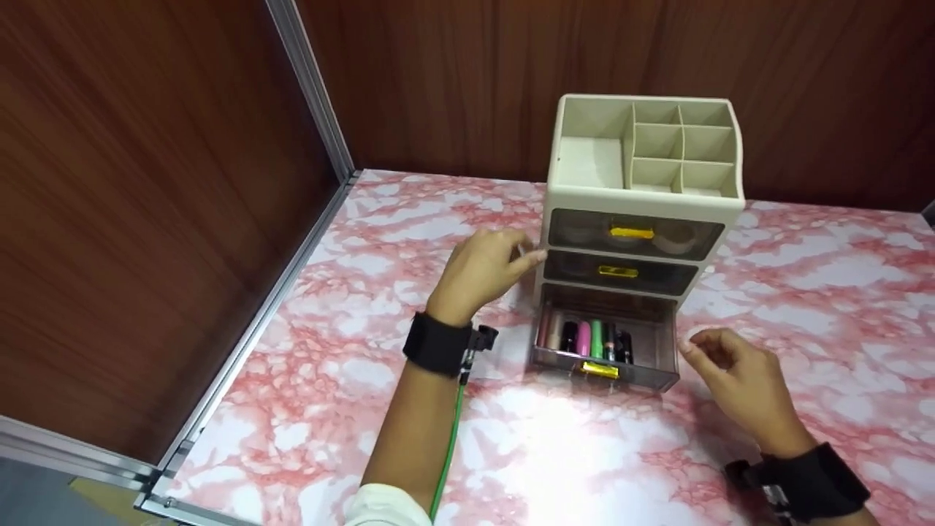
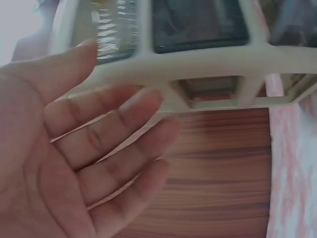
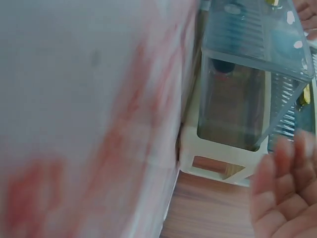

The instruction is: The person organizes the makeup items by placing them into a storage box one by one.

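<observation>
A cream desktop organizer (image 1: 643, 203) stands with its clear bottom drawer (image 1: 654, 343) pulled out. Several pens or markers, among them a pink one (image 1: 584, 338) and a green one (image 1: 597, 339), lie side by side in it. My left hand (image 1: 486, 267) is beside the organizer's left side, fingertips close to its front edge; the left wrist view shows loosely bent fingers and nothing in the palm. Just right of the open drawer, my right hand (image 1: 745, 380) hovers with relaxed fingers, thumb tip near the drawer's side, holding nothing.
Two upper drawers with yellow handles (image 1: 632, 231) are closed, and round things show dimly inside the top one. Compartments (image 1: 683, 142) form the organizer's top. Wooden panels (image 1: 438, 88) border the marbled pink tabletop (image 1: 350, 307). A green cable (image 1: 451, 446) runs along the left forearm.
</observation>
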{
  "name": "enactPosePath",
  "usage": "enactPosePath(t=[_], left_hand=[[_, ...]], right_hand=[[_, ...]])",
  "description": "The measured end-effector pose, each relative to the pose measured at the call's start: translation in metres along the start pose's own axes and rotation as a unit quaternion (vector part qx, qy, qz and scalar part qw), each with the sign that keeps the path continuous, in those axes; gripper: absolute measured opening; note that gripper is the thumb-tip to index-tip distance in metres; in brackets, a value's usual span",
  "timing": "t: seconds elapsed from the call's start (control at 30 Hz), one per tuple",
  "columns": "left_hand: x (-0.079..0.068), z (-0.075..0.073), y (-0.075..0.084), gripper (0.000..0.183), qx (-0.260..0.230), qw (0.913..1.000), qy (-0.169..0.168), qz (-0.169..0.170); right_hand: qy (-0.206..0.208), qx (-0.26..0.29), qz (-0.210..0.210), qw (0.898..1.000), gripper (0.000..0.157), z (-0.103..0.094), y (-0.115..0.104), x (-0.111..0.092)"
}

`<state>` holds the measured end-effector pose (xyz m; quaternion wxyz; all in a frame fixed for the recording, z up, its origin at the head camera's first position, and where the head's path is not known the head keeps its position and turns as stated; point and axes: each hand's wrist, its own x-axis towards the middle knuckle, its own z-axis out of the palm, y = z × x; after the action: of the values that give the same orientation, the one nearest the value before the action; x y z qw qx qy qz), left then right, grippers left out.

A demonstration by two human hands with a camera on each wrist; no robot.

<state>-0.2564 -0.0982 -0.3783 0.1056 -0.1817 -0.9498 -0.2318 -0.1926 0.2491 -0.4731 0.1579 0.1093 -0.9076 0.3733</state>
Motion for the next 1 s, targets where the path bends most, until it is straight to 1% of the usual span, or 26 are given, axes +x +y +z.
enactPosePath(t=[0.07,0.1,0.17,0.27,0.37,0.43,0.47,0.57,0.67,0.77,0.83,1.0], left_hand=[[-0.007,0.0,0.003,0.029,0.003,0.9998,-0.014,0.011],[-0.011,0.001,0.004,0.029,0.006,0.9996,-0.024,0.017],[-0.018,0.006,0.003,0.032,0.011,0.9983,-0.048,0.032],[-0.029,0.015,-0.002,0.036,0.023,0.9948,-0.086,0.049],[-0.044,0.024,-0.01,0.04,0.035,0.9907,-0.114,0.065],[-0.054,0.03,-0.016,0.039,0.04,0.9888,-0.124,0.073],[-0.06,0.033,-0.018,0.038,0.034,0.9882,-0.129,0.076],[-0.072,0.043,-0.026,0.034,-0.001,0.9871,-0.139,0.08],[-0.08,0.052,-0.03,0.031,-0.048,0.9866,-0.14,0.068],[-0.082,0.06,-0.031,0.031,-0.073,0.9874,-0.126,0.061],[-0.082,0.065,-0.03,0.029,-0.083,0.9877,-0.116,0.064],[-0.08,0.074,-0.03,0.021,-0.113,0.9844,-0.116,0.068]], right_hand=[[-0.03,-0.017,0.005,0.999,0.031,-0.001,0.002,-0.004],[-0.043,-0.022,0.008,0.999,0.034,-0.001,0.002,-0.005],[-0.065,-0.029,0.007,0.997,0.039,-0.001,0.003,-0.009],[-0.085,-0.036,-0.003,0.996,0.042,-0.001,0.002,-0.013],[-0.096,-0.045,-0.024,0.994,0.039,-0.001,0.001,-0.017],[-0.097,-0.052,-0.046,0.993,0.031,-0.001,0.001,-0.019],[-0.095,-0.056,-0.06,0.992,0.025,-0.002,0.001,-0.02],[-0.089,-0.066,-0.09,0.99,0.012,0.0,0.002,-0.022],[-0.099,-0.069,-0.099,0.988,0.004,0.001,0.002,-0.021],[-0.118,-0.078,-0.096,0.985,0.006,0.001,0.002,-0.019],[-0.13,-0.085,-0.094,0.983,0.009,0.001,0.002,-0.018],[-0.151,-0.083,-0.083,0.982,0.02,0.003,0.001,-0.015]])
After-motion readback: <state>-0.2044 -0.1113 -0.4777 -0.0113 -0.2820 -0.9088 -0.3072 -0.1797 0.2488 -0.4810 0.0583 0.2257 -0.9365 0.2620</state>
